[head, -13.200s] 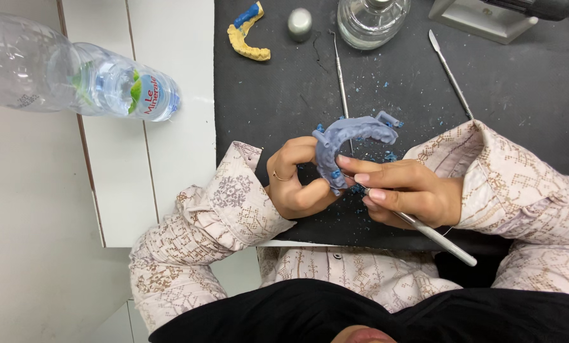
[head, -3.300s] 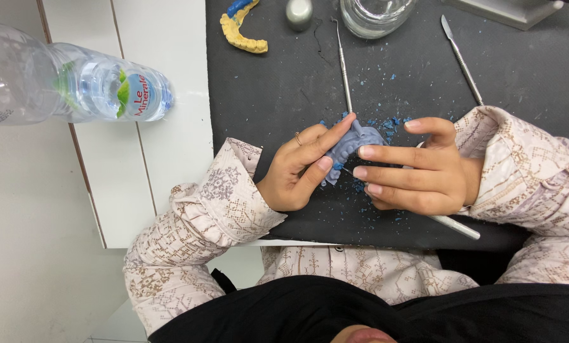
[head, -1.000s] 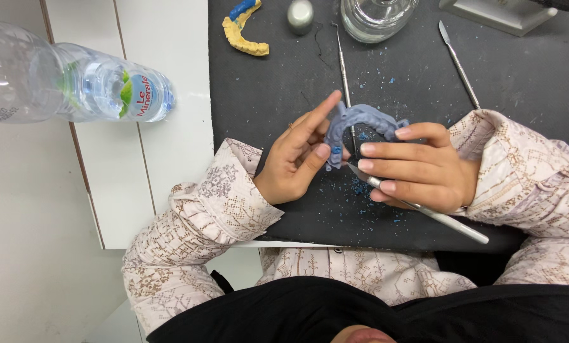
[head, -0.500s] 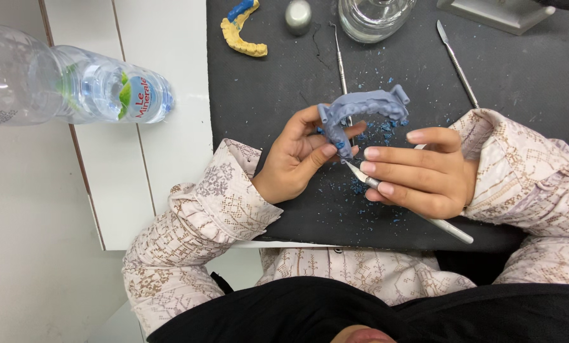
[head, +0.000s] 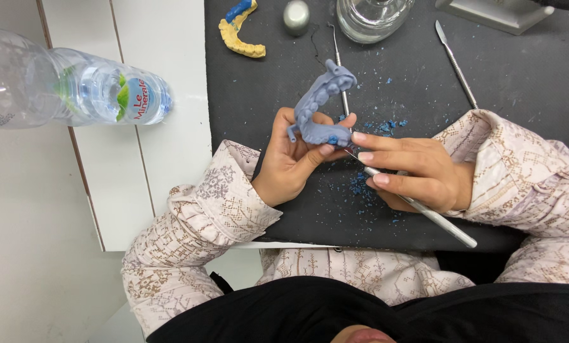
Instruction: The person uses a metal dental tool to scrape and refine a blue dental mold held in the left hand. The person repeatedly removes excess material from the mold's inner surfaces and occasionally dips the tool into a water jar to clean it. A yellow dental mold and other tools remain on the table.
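Metal tools (head: 340, 70) beyond hands (head: 360, 162)

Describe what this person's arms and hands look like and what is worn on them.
Both arms are covered by long sleeves of a pale pinkish-cream fabric printed with a fine brown lace-like pattern. The left sleeve ends in a gathered, ruffled cuff at the wrist; the right sleeve looks the same. The left hand and right hand are bare, with no gloves; I see no rings or watch.

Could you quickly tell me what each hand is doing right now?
Left hand: closed around the blue dental arch model.
Right hand: closed on a thin metal tool, its tip at the model.
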